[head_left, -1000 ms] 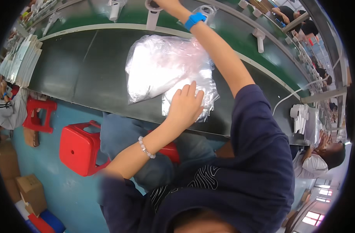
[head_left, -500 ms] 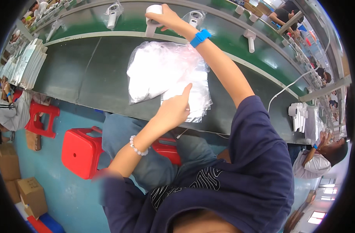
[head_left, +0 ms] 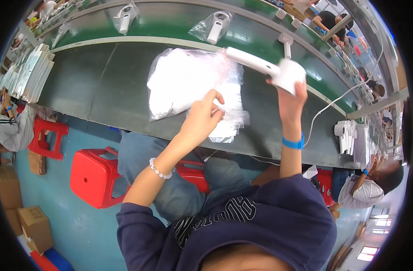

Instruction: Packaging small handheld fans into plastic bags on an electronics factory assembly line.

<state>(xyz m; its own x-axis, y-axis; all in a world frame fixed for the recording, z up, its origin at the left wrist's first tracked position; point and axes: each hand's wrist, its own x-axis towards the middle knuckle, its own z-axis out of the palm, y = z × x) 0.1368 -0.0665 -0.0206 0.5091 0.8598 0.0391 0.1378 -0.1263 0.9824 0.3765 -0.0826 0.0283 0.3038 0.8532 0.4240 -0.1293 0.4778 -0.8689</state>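
White handheld device (head_left: 269, 68), clear plastic bags (head_left: 188, 81), dark green tabletop (head_left: 80, 86), blue wristband (head_left: 292, 143), white bead bracelet (head_left: 159, 170), red stool (head_left: 96, 176), navy sweatshirt (head_left: 260, 226).

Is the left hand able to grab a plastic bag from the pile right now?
Probably yes. The left hand already rests on the near edge of the pile of clear plastic bags, fingers pinching at one, and nothing lies between them. The right hand holds a white handheld device off to the side.

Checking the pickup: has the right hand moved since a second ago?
Yes. The right hand has come back from the green belt toward the person, now holding a white device over the dark table.
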